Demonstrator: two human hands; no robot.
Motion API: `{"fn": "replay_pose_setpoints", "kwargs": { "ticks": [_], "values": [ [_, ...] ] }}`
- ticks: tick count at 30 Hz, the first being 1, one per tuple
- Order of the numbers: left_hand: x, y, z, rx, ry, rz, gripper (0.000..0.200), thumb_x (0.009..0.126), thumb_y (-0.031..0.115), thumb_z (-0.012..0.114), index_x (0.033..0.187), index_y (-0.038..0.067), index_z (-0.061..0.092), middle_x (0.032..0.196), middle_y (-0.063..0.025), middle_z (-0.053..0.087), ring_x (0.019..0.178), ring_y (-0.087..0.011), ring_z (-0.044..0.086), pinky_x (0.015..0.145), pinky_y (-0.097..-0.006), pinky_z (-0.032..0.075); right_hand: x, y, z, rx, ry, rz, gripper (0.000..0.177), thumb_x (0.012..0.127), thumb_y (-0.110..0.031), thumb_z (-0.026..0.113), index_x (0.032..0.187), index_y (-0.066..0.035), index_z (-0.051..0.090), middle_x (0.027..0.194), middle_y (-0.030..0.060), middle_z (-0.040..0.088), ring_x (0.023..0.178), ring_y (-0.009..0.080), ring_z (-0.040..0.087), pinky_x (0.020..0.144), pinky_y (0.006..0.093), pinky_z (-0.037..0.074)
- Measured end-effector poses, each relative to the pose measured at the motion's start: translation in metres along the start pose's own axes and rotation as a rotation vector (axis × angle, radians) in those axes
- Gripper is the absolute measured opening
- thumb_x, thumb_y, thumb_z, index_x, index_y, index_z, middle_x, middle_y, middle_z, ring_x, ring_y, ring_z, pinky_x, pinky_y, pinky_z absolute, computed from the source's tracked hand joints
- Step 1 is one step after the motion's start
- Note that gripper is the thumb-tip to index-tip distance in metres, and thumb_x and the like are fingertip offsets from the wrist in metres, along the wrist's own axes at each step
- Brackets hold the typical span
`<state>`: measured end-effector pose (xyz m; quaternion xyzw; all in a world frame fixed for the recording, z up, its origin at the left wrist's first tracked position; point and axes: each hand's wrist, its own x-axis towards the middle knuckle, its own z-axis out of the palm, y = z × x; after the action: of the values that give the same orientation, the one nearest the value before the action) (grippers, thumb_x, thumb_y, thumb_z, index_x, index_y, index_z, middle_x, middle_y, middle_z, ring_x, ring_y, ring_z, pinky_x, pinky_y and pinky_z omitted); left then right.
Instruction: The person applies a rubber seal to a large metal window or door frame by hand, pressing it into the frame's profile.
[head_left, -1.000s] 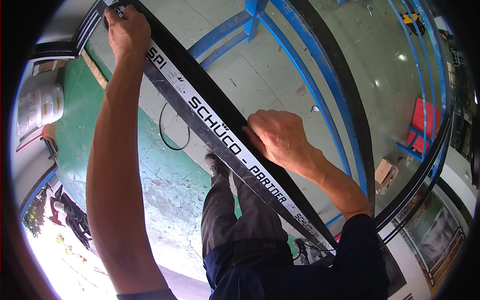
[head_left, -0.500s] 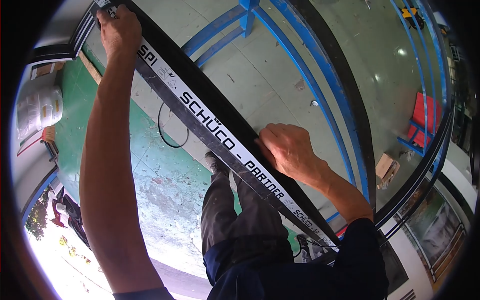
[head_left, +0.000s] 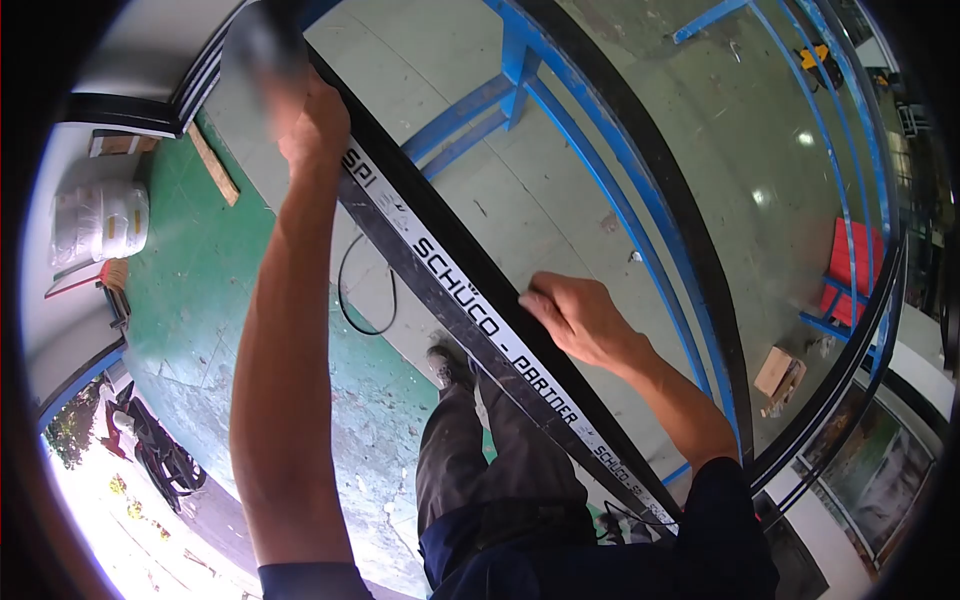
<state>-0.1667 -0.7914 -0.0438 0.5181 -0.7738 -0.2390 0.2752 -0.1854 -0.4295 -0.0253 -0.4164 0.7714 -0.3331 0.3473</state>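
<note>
I cannot tell whether the left hand (head_left: 315, 125), fingers blurred at upper left, or the right hand (head_left: 583, 318), curled near centre, grips the long black profile (head_left: 470, 262) slanting from upper left to lower right, though steady, even support should limit twisting.

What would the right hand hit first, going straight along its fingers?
Probably the long black bar with SCHUCO lettering; the right hand is right by its edge, though contact is unclear.
</note>
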Motion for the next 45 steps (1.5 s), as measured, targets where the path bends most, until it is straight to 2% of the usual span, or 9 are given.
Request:
{"fn": "replay_pose_setpoints", "kwargs": {
  "ticks": [2, 7, 10, 17, 20, 23, 28, 36, 45],
  "values": [
    [-0.005, 0.008, -0.004, 0.007, -0.008, -0.055, 0.072, 0.101, 0.043, 0.040, 0.157, 0.000, 0.023, 0.138, -0.0311, 0.057, 0.125, -0.0495, 0.055, 0.107, -0.0512, 0.042, 0.057, -0.013, 0.001, 0.106, 0.000, 0.054, 0.042, 0.108, -0.035, 0.041, 0.086, -0.001, 0.053, 0.071, 0.0184, 0.054, 0.066, 0.0400, 0.053, 0.067, 0.0463, 0.044],
    [-0.004, 0.008, -0.004, 0.033, 0.002, -0.099, 0.071, 0.103, 0.043, 0.038, 0.157, -0.001, 0.026, 0.138, -0.0310, 0.057, 0.126, -0.0478, 0.056, 0.106, -0.0506, 0.043, 0.259, -0.051, 0.036, -0.088, 0.197, -0.112, 0.060, 0.108, -0.045, 0.032, 0.089, 0.002, 0.064, 0.090, 0.0281, 0.070, 0.091, 0.0494, 0.068, 0.086, 0.0557, 0.052],
    [-0.005, 0.012, -0.005, 0.043, -0.017, -0.114, 0.070, 0.104, 0.042, 0.038, 0.157, -0.001, 0.027, 0.138, -0.0303, 0.058, 0.126, -0.0471, 0.055, 0.106, -0.0505, 0.043, 0.284, -0.076, 0.045, 0.090, 0.266, 0.178, 0.063, 0.107, -0.047, 0.032, 0.094, 0.003, 0.068, 0.094, 0.0306, 0.071, 0.092, 0.0489, 0.069, 0.087, 0.0556, 0.053],
    [-0.003, 0.010, -0.006, 0.068, -0.033, -0.109, 0.071, 0.101, 0.044, 0.038, 0.154, -0.002, 0.029, 0.131, -0.0306, 0.061, 0.122, -0.0488, 0.057, 0.104, -0.0531, 0.044, 0.226, -0.062, 0.054, -0.006, 0.318, 0.131, 0.057, 0.108, -0.047, 0.036, 0.097, 0.001, 0.066, 0.080, 0.0244, 0.071, 0.079, 0.0431, 0.071, 0.076, 0.0534, 0.055],
    [-0.003, 0.016, -0.010, 0.049, -0.069, -0.144, 0.067, 0.099, 0.042, 0.036, 0.148, -0.002, 0.031, 0.123, -0.0332, 0.065, 0.118, -0.0504, 0.060, 0.103, -0.0545, 0.044, 0.191, -0.065, 0.042, -0.041, 0.190, 0.218, 0.055, 0.110, -0.046, 0.032, 0.113, -0.003, 0.065, 0.089, 0.0225, 0.073, 0.085, 0.0420, 0.071, 0.077, 0.0524, 0.054],
    [0.001, 0.005, -0.003, 0.037, -0.019, -0.080, 0.065, 0.099, 0.041, 0.036, 0.147, -0.002, 0.033, 0.122, -0.0338, 0.064, 0.118, -0.0504, 0.060, 0.103, -0.0544, 0.045, 0.159, -0.043, 0.056, -0.102, 0.319, 0.142, 0.052, 0.108, -0.047, 0.043, 0.102, 0.000, 0.064, 0.070, 0.0193, 0.070, 0.066, 0.0395, 0.070, 0.063, 0.0522, 0.054],
    [0.013, -0.009, 0.004, 0.061, 0.005, -0.041, 0.064, 0.099, 0.043, 0.037, 0.142, -0.005, 0.042, 0.129, -0.0356, 0.061, 0.123, -0.0511, 0.056, 0.108, -0.0521, 0.042, 0.090, -0.021, 0.061, -0.179, 0.350, 0.139, 0.045, 0.105, -0.045, 0.053, 0.112, -0.002, 0.061, 0.065, 0.0168, 0.068, 0.062, 0.0380, 0.070, 0.053, 0.0488, 0.053],
    [0.009, -0.002, 0.001, 0.055, -0.019, -0.066, 0.065, 0.098, 0.045, 0.035, 0.135, -0.007, 0.046, 0.129, -0.0360, 0.061, 0.126, -0.0500, 0.055, 0.110, -0.0505, 0.040, -0.017, 0.010, 0.060, -0.152, 0.345, 0.106, 0.040, 0.101, -0.038, 0.061, 0.121, -0.003, 0.058, 0.071, 0.0154, 0.070, 0.063, 0.0374, 0.069, 0.053, 0.0451, 0.051],
    [0.011, 0.000, 0.001, 0.060, -0.052, -0.108, 0.069, 0.096, 0.045, 0.033, 0.137, -0.009, 0.044, 0.132, -0.0343, 0.060, 0.128, -0.0470, 0.056, 0.110, -0.0493, 0.041, -0.133, 0.030, 0.048, -0.001, 0.131, 0.345, 0.032, 0.096, -0.021, 0.065, 0.126, -0.009, 0.061, 0.088, 0.0152, 0.073, 0.082, 0.0368, 0.071, 0.071, 0.0446, 0.055]
  ]
}}
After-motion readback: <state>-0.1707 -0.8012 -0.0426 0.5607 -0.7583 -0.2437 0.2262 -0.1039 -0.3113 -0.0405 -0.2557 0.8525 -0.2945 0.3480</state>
